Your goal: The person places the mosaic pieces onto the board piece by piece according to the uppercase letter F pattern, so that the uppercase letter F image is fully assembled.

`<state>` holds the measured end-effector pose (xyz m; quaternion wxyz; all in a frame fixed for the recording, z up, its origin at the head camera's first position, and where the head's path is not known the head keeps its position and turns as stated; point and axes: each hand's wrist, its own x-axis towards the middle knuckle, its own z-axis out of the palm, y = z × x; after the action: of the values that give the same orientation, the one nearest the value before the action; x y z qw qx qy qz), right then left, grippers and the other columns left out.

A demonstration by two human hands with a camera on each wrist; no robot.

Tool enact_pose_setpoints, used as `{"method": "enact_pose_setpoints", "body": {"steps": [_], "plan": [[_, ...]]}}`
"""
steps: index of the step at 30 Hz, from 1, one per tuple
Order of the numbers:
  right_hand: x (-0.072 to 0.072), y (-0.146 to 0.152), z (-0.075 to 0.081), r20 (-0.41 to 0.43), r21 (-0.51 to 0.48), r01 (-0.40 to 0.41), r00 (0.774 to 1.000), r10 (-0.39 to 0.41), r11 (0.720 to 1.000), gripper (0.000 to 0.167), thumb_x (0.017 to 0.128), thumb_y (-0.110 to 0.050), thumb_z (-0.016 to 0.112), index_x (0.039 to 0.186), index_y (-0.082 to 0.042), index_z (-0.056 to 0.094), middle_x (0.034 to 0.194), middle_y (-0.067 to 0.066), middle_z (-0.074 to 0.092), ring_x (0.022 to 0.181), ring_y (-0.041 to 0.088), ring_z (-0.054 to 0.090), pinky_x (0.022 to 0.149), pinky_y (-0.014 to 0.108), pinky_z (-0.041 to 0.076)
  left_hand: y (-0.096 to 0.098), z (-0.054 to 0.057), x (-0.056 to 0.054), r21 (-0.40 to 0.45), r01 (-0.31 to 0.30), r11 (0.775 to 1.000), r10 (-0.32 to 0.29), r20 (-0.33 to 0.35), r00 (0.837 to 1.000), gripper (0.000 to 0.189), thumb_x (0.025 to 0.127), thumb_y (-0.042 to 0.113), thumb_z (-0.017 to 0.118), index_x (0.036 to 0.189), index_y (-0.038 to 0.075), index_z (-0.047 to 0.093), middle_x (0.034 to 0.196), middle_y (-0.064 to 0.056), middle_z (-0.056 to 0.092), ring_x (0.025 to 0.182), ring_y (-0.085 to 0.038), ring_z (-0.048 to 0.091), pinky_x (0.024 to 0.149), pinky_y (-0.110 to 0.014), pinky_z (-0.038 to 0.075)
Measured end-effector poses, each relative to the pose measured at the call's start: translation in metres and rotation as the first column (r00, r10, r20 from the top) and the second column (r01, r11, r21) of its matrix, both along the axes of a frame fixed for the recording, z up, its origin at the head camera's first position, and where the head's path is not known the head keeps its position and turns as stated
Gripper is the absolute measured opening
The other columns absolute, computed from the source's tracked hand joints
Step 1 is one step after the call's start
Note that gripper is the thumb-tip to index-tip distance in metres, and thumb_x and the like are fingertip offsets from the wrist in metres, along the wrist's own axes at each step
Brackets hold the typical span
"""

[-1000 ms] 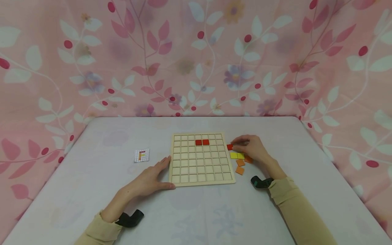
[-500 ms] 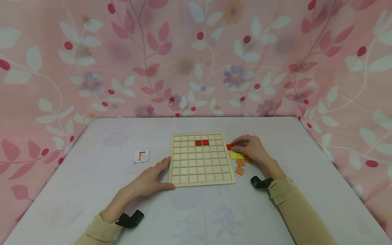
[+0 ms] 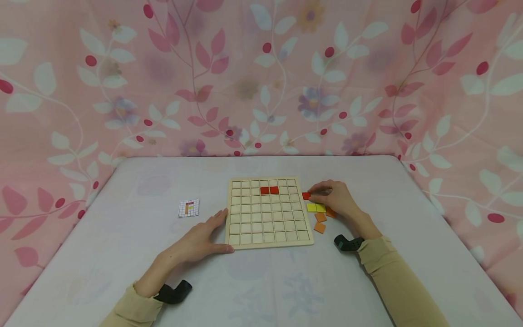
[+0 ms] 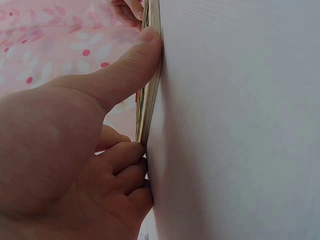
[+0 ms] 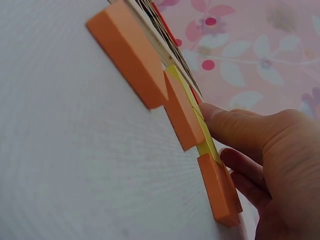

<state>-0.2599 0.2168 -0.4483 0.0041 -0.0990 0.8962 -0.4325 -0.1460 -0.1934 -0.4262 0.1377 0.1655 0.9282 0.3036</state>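
Note:
In the head view a square wooden grid board (image 3: 267, 222) lies flat, with two red tiles (image 3: 269, 190) side by side in its second row from the back. My left hand (image 3: 198, 240) rests against its left side, thumb at the near left corner and fingers along the edge. To the right of the board, my right hand (image 3: 337, 197) pinches a red tile (image 3: 306, 196) close beside the board's edge. Below that hand lie two yellow tiles (image 3: 316, 208) and several orange tiles (image 3: 320, 227). The right wrist view shows the thumb (image 5: 235, 125) beyond the yellow tiles.
A small printed card (image 3: 189, 208) with a coloured grid pattern lies left of the board. The white-covered table (image 3: 261, 286) ends at a pink floral cloth (image 3: 261, 91) behind. Black devices (image 3: 175, 292) sit at both wrists.
The red tile at the right hand has shifted very slightly left toward the board since a second ago. The left hand and the board look unmoved.

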Motion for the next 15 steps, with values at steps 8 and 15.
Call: {"method": "enact_pose_setpoints", "body": {"steps": [8, 15], "plan": [[-0.0008, -0.0004, -0.0012, -0.013, -0.008, 0.0, 1.0, -0.001, 1.0, 0.023, 0.083, -0.024, 0.083, 0.104, -0.015, 0.077, 0.111, 0.004, 0.069, 0.109, 0.024, 0.06, 0.098, 0.045, 0.048, -0.0008, -0.0002, -0.0007, 0.005, 0.001, 1.0, -0.001, 0.008, 1.0, 0.107, 0.081, 0.054, 0.078, 0.161, 0.012, 0.02, 0.166, -0.008, 0.022, 0.152, -0.036, 0.019, 0.119, -0.059, 0.024], [-0.0009, 0.0002, -0.0013, -0.013, -0.01, 0.01, 1.0, -0.011, 1.0, 0.024, 0.082, -0.025, 0.084, 0.103, -0.014, 0.077, 0.11, 0.006, 0.068, 0.109, 0.026, 0.062, 0.097, 0.045, 0.05, -0.0006, -0.0009, -0.0005, 0.006, 0.002, 1.0, -0.002, 0.012, 1.0, 0.108, 0.08, 0.055, 0.078, 0.161, 0.013, 0.02, 0.166, -0.007, 0.021, 0.153, -0.036, 0.019, 0.119, -0.059, 0.024]]}}
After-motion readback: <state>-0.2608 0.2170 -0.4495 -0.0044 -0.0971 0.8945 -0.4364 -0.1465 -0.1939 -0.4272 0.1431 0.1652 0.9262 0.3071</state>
